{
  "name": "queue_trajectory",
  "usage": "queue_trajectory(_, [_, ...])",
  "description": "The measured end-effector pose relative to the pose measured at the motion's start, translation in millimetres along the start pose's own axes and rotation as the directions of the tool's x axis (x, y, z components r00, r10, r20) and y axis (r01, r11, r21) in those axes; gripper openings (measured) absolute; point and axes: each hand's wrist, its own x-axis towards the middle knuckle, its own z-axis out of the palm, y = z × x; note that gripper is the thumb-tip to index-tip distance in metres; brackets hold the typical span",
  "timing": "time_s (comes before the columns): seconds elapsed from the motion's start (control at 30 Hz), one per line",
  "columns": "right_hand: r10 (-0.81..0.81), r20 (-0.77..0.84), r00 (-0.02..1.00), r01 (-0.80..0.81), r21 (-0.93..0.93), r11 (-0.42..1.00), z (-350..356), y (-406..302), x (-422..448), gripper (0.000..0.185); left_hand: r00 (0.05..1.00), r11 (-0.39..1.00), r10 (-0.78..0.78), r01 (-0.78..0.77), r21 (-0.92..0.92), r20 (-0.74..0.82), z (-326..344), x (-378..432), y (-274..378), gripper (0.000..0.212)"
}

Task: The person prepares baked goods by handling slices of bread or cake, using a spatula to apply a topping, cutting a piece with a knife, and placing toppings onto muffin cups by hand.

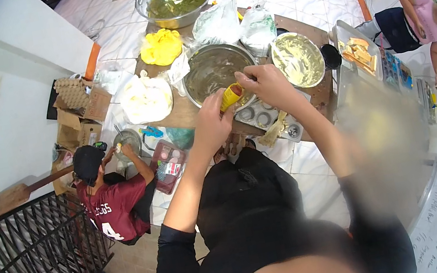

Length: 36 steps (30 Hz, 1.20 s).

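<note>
My left hand (213, 115) grips a small yellow tube-shaped packet (231, 97) with a reddish-brown end. At that end, the fingers of my right hand (265, 82) are bent close together; whether they pinch the packet or something small is unclear. Both hands are raised over the near side of a large steel mixing bowl (208, 68), its inner wall smeared with pale residue. Beyond my right hand stands a smaller bowl (299, 60) coated in pale yellow cream, a spatula leaning in it. Below the hands lies a metal muffin pan (261, 116), partly covered by my right forearm.
The low wooden table (180, 117) also bears a white bag (146, 99), a yellow plastic bag (161, 48) and a basin of green leaves (177, 1). A seated person (117, 198) works at a bowl on my left. Another person (421, 19) stands right, beyond a tray of bread pieces (358, 57).
</note>
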Motion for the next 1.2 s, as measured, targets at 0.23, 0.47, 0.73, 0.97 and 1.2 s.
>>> queue_trajectory(0.23, [-0.021,0.135,0.991,0.013,0.057,0.998,-4,0,12,0.038,0.977,0.933,-0.141,0.186,-0.309,0.161,-9,5,-6,0.042])
queue_trajectory(0.47, [-0.220,0.317,0.922,0.195,0.111,0.975,-48,31,4,0.029,0.898,0.812,-0.155,0.353,-0.464,0.412,6,20,6,0.037])
queue_trajectory(0.73, [-0.385,0.369,0.846,0.360,0.136,0.923,-72,34,-7,0.027,0.836,0.814,-0.267,0.462,-0.353,0.479,13,19,0,0.035])
queue_trajectory(0.97, [-0.302,0.271,0.914,0.275,0.133,0.952,-71,31,-7,0.031,0.860,0.798,-0.185,0.413,-0.438,0.475,13,28,-7,0.037])
queue_trajectory(1.2, [-0.166,0.299,0.940,0.169,0.014,0.985,-75,31,1,0.036,0.866,0.811,-0.176,0.397,-0.430,0.468,18,31,-1,0.040])
